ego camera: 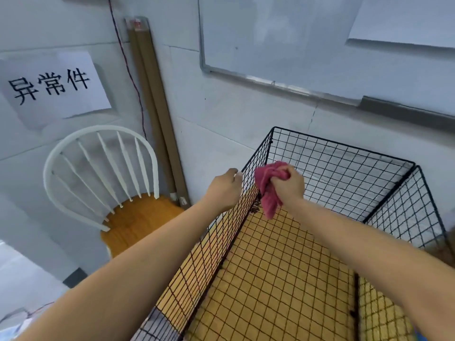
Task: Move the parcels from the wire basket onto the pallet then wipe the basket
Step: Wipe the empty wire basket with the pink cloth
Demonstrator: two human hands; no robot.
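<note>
Presently, the left hand [225, 190] grips the top rim of the basket's [344, 168] left side, fingers curled over the wire. The right hand [289, 185] clutches a bunched pink cloth [267, 193], held inside the basket against that same side, near the far corner. The black wire basket stands by the wall [221, 107], just beside a white chair [138, 217].

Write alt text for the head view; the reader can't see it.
A person's right hand holds a bunched pink cloth at the inner left wall of a black wire basket, while the left hand grips that wall's top rim. No parcels show inside; a white-backed chair and a paper sign on the wall are to the left.
</note>
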